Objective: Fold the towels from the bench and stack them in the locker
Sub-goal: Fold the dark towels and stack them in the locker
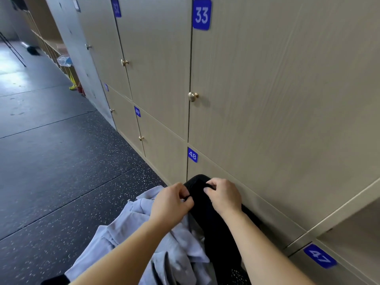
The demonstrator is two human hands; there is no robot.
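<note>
A black towel (216,229) hangs bunched in front of me, close to locker door 48 (257,202). My left hand (170,204) pinches its upper left edge and my right hand (224,196) grips its upper right edge with curled fingers. A pale grey-lilac towel (127,243) lies crumpled below and left of my hands, under my left forearm. The bench beneath it is hidden. An open locker compartment (353,229) shows at the far right.
A wall of beige locker doors with brass knobs fills the right side, numbered 33 (202,14), 49 (137,111) and 47 (319,256). Dark speckled rubber floor (61,161) stretches to the left. Yellow and blue items (72,79) stand far down the aisle.
</note>
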